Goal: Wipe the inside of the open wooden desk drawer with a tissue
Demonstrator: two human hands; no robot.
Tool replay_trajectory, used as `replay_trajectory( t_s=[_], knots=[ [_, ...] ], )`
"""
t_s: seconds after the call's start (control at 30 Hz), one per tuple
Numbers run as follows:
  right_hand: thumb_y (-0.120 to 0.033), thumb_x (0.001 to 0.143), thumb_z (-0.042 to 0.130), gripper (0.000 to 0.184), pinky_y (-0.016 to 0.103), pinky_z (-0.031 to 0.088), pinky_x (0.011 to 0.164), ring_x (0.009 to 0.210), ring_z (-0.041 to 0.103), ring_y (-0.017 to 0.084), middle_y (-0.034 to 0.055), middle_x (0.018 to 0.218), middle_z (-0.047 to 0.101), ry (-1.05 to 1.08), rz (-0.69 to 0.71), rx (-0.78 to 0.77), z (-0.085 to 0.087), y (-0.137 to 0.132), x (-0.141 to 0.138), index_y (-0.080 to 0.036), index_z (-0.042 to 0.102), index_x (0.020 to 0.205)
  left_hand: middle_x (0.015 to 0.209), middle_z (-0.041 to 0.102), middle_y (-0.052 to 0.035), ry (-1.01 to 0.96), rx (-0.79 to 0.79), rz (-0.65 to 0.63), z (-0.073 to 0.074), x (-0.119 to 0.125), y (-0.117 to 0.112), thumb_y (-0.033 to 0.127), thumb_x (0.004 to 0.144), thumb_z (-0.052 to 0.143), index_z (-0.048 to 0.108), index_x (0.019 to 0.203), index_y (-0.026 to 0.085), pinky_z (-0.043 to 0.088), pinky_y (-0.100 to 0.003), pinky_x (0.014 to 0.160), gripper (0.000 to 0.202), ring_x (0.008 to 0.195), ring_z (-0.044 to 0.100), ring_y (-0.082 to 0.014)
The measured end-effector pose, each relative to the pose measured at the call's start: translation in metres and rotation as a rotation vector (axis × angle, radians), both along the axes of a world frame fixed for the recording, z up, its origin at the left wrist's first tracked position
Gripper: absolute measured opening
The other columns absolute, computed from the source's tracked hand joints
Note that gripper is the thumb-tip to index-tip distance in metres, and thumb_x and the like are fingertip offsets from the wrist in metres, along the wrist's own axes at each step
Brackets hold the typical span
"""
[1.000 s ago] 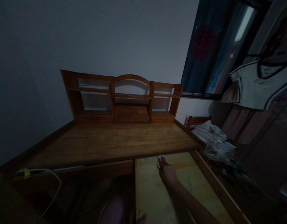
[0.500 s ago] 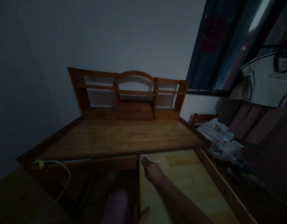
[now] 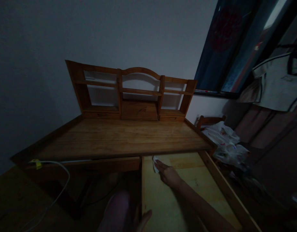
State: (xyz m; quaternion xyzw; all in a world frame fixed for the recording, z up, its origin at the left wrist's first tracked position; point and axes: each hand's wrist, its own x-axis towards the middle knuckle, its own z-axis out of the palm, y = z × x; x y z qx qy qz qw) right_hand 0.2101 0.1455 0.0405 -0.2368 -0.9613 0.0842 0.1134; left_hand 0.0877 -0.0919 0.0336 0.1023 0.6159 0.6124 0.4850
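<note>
We have a small white cloth (image 3: 155, 165) on the floor of a pulled-out wooden drawer (image 3: 160, 203), near its far left corner. Our right hand (image 3: 169, 176) reaches across the drawer with its fingers together, pressed on the cloth. Our left hand (image 3: 141, 221) is at the drawer's left side, thumb over the edge and set apart from the other fingers; it is partly cut off, so we cannot tell how firmly they grip. Directly behind the drawer is the desk top (image 3: 129, 138), with a wooden shelf (image 3: 140, 91) standing along its back. To the drawer's left, a pale cable (image 3: 68, 174) with a yellow tag (image 3: 37, 164) hangs by the desk front. Right of the drawer we see plastic bags (image 3: 222, 133) by a chair (image 3: 212, 120), and beyond them a hanging white shirt (image 3: 275, 85).
</note>
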Motion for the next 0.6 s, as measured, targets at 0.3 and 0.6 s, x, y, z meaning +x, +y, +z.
replay_trajectory(
  t_s=[0.3, 0.6],
  knots=[
    [-0.011, 0.092, 0.041, 0.067, 0.038, 0.054, 0.101, 0.118, 0.069, 0.026, 0.0142, 0.159, 0.042, -0.087, -0.55, 0.117, 0.002, 0.085, 0.148, -0.022, 0.039, 0.158, 0.122, 0.072, -0.0158, 0.063, 0.027, 0.066, -0.03, -0.003, 0.004, 0.027, 0.081, 0.071, 0.063, 0.098, 0.02, 0.018, -0.049, 0.129, 0.02, 0.157, 0.024, -0.0325],
    [-0.003, 0.083, 0.043, 0.073, 0.037, 0.06, 0.086, 0.107, 0.073, 0.028, 0.019, 0.156, 0.044, -0.178, -0.755, 0.159, -0.018, 0.091, 0.226, -0.017, 0.045, 0.154, 0.11, 0.077, -0.0107, -0.114, 0.109, -0.048, 0.029, 0.006, -0.01, 0.046, 0.088, 0.068, 0.065, 0.128, 0.022, 0.054, -0.049, 0.103, 0.046, 0.111, 0.071, -0.0301]
  ],
)
